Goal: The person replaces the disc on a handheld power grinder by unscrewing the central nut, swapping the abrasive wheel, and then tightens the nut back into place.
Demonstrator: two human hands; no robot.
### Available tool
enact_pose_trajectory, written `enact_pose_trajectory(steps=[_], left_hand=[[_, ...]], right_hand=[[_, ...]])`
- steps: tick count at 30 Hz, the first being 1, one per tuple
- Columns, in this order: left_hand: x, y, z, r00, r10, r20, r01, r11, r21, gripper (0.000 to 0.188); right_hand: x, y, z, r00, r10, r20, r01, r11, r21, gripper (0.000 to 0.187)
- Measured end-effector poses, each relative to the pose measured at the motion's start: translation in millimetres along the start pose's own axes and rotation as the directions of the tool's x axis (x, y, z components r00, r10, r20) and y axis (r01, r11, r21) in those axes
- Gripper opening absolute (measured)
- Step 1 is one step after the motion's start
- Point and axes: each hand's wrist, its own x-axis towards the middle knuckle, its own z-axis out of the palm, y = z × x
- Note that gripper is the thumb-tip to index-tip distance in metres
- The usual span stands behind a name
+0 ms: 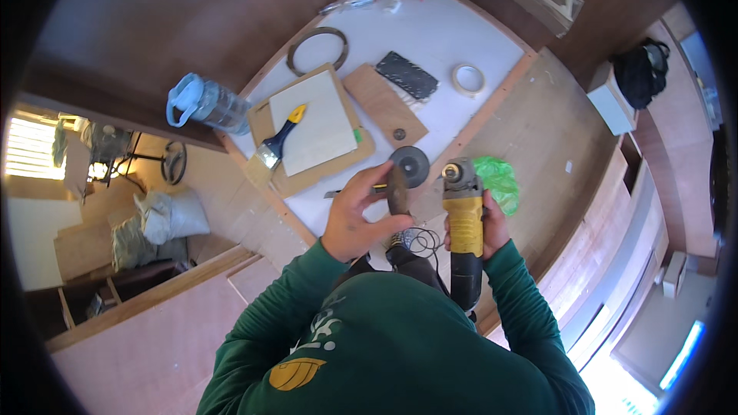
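Note:
My left hand (360,215) pinches a thin brownish disc (397,190), seen nearly edge-on, between thumb and fingers. Just past its upper edge shows a dark grey grinding disc (410,166) with a centre hole; I cannot tell whether the hand holds this one too. A yellow and black angle grinder (465,223) stands upright in my right hand (494,224), fingers wrapped round its body. The grinder's head points away from me, and its bare spindle shows with no disc on it. A small round dark nut (399,134) lies on a brown wood piece (384,104) beyond the discs.
On the white-topped table (453,31) lie a paintbrush (280,138) on a paper-covered board (319,119), a black sanding-block-like slab (407,74), a tape roll (467,79) and a dark ring (318,50). A water jug (206,104) stands left; a green plastic bag (498,183) sits right.

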Motion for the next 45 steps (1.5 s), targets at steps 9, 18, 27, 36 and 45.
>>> enact_pose_trajectory(steps=[9,18,27,36,45], left_hand=[[40,4,65,0.925,0.244,0.290,-0.374,0.709,0.598,0.079],[33,-8,71,0.903,0.184,0.389,-0.392,0.726,0.566,0.082],[53,-54,9,0.994,0.070,-0.087,-0.020,0.880,0.475,0.038],[137,-150,8,0.985,-0.065,0.157,-0.131,0.298,0.945,0.028],[159,-172,-4,0.969,-0.092,0.229,-0.195,0.279,0.940,0.020]], right_hand=[[-26,17,-1,0.998,0.017,0.054,-0.021,0.997,0.076,0.081],[-21,45,-29,0.986,0.006,0.164,-0.037,0.982,0.183,0.086],[-23,47,-20,0.934,-0.188,0.304,0.125,0.969,0.215,0.100],[-39,62,-34,0.911,-0.200,0.359,0.114,0.962,0.246,0.092],[-50,63,-35,0.942,-0.197,0.271,0.137,0.965,0.226,0.101]])
